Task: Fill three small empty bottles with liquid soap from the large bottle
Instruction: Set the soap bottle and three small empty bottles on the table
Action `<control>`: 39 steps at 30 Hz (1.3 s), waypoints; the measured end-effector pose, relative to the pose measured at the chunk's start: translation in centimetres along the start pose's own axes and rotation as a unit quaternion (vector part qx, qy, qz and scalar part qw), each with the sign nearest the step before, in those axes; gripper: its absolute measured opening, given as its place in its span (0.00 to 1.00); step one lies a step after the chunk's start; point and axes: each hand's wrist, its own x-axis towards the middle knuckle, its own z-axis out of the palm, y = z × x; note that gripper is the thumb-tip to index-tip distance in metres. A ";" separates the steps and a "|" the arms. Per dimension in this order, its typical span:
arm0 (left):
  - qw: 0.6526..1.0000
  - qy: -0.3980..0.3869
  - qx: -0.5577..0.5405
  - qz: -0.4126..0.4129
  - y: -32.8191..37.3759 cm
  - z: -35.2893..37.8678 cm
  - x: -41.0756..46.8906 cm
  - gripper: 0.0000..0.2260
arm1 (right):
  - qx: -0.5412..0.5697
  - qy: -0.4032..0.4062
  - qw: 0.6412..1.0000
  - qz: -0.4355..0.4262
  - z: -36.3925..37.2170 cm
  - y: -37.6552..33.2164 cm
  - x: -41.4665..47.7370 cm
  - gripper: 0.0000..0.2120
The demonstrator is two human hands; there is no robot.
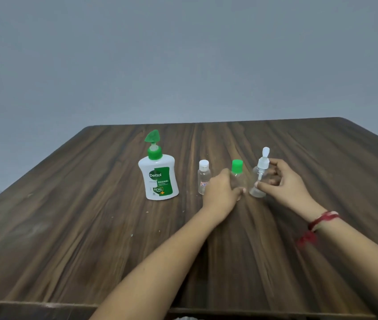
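Wrapping the left hand (219, 192) round the green-capped bottle (237, 166) on the table (114, 227). Gripping the pump-top bottle (263, 163) in the curled right hand (283, 181).

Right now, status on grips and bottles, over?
Left grip on green-capped bottle. Right grip on pump-top bottle. Dettol bottle untouched. Nothing blocking.
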 end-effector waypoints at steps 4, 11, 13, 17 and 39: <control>0.999 -0.015 -0.038 -0.003 -0.4 0.1 -0.3 0.16 | -0.008 0.002 1.000 0.019 -0.4 -0.4 -1.6 0.27; 0.997 -0.037 -0.064 -0.036 -0.7 0.5 0.0 0.18 | -0.008 -0.012 1.000 0.027 -0.9 0.2 -2.7 0.33; 0.997 -0.042 -0.059 -0.041 -0.7 0.5 0.1 0.18 | -0.012 -0.018 0.999 0.029 -1.0 0.1 -2.6 0.34; 0.997 -0.037 -0.052 -0.040 -1.0 1.0 0.4 0.17 | -0.009 -0.022 0.999 0.033 -1.1 0.2 -2.8 0.35; 0.987 -0.077 -0.132 -0.059 -1.2 0.8 0.5 0.19 | 0.005 -0.023 0.995 0.097 -1.0 1.7 -2.3 0.45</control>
